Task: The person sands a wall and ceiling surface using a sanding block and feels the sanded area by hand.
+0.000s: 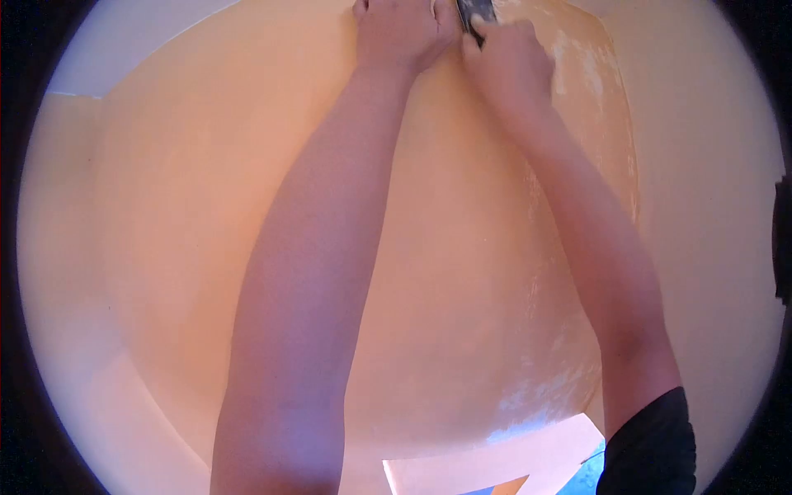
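High on the orange wall (462, 272), at the upper edge of view, are both my hands. My right hand (513, 70) is closed around a dark, flat tool that looks like a scraper (475, 16); its far end is cut off by the frame. Just left of it, my left hand (400, 33) rests against the wall with its back toward me. Its thumb and an outer finger stand apart, while the other fingertips lie outside the picture. Pale, rubbed patches (582, 66) mark the wall surface to the right of my right hand.
A vertical edge line runs down the right, with a paler wall (701, 206) beyond it. At bottom right is a white frame-like piece (503, 454) with bright blue beside it. More whitish smears (549, 392) show above that. A pale surface (157, 41) borders the upper left.
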`<move>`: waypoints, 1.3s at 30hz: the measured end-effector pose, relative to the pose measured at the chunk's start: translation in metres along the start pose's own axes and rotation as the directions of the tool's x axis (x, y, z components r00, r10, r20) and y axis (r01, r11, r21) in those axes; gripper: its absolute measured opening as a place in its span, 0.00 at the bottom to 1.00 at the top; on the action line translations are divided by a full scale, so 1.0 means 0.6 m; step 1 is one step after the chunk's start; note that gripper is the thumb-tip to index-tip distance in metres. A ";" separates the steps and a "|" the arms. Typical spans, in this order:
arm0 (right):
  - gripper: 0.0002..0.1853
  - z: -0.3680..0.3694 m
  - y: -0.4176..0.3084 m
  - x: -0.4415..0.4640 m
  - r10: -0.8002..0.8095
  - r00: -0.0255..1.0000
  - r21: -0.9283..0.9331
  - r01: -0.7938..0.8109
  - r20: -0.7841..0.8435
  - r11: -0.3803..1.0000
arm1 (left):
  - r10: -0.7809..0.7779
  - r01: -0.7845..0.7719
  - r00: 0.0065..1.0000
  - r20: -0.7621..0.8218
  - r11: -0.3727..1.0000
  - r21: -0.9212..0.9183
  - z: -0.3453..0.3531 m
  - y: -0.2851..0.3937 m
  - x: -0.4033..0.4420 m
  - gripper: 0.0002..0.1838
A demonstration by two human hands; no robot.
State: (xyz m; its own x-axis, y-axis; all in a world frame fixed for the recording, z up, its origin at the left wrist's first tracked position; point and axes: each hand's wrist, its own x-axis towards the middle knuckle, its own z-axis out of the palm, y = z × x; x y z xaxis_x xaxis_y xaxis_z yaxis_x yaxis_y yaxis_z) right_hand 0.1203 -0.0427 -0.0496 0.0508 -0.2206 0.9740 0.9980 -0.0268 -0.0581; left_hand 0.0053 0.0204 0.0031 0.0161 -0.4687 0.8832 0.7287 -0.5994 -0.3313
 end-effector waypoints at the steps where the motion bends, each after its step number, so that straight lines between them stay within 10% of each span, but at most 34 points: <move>1: 0.17 0.016 -0.002 0.048 0.027 1.000 0.010 -0.026 -0.017 1.000 | -0.031 0.031 0.999 0.017 0.999 0.018 -0.003 0.008 0.001 0.21; 39: 0.17 -0.066 0.039 -0.053 -0.024 0.999 -0.132 0.018 -0.041 0.991 | -0.025 0.020 0.999 -0.034 0.991 -0.133 -0.020 0.055 0.004 0.21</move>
State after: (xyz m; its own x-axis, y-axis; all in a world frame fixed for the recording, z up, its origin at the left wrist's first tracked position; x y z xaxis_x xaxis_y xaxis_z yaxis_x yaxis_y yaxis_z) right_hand 0.1408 -0.0750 -0.0909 0.0253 -0.2600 0.9653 0.9848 -0.1596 -0.0688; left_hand 0.0209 -0.0085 -0.0096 -0.0254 -0.4756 0.8793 0.6314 -0.6896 -0.3547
